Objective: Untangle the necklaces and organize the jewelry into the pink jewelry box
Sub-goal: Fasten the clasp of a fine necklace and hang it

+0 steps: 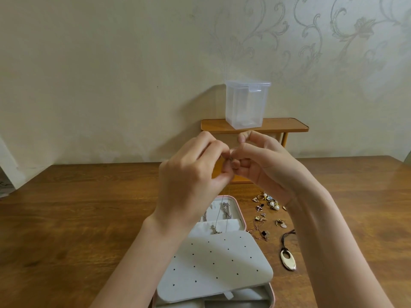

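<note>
My left hand (193, 172) and my right hand (264, 165) are raised above the table, fingertips together, pinching the top of a thin silver necklace (223, 210). Its chain hangs down to a small silver pendant (215, 229) dangling over the open pink jewelry box (243, 221). A grey flap with rows of small holes (218, 265) lies across the box. More silver chains (226, 211) hang inside the lid. Right of the box lies a pile of loose earrings and pearls (269, 203), a rose-gold chain (259, 232) and a cord necklace with an oval pendant (288, 260).
The brown wooden table (77, 218) stretches left and right of the box. A small wooden shelf (284, 125) stands at the back against the wall, with a clear plastic lidded container (246, 105) on top.
</note>
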The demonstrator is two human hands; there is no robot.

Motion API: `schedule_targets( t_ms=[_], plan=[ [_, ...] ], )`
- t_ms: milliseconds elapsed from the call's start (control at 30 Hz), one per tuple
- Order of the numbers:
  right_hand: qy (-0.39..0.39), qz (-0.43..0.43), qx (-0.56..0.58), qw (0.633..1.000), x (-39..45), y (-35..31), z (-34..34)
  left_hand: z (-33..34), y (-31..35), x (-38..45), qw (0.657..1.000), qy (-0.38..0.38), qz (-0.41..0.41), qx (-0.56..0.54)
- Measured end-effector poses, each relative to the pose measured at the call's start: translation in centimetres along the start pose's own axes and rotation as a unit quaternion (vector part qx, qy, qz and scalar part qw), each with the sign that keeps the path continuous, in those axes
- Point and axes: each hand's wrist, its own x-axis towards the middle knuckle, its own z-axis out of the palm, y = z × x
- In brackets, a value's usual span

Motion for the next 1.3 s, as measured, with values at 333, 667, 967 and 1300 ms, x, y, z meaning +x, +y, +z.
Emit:
schedule_targets(
  t_ms=[333, 667, 967, 1300],
  plan=[
    [-0.003, -0.009, -0.039, 0.999, -0.1, 0.0, 0.5, 0.5, 0.0, -0.3, 0.999, 0.016, -0.025, 0.028],
    [-0.047, 0.011, -0.027, 0.998, -0.3, -0.2, 0.5, 0.4, -0.1, 0.1, 0.988, -0.019, -0.087, -0.127],
    [-0.053, 0.020, -0.003, 0.998, -0.1, 0.0, 0.8, 0.5, -0.2, 0.2, 0.985, -0.041, -0.039, -0.160],
    [-0.122, 0.041, 0.009, 0.992, -0.4, -0.3, -0.6, 0.3, 0.0, 0.3, 0.931, -0.062, -0.140, -0.331]
  ],
)
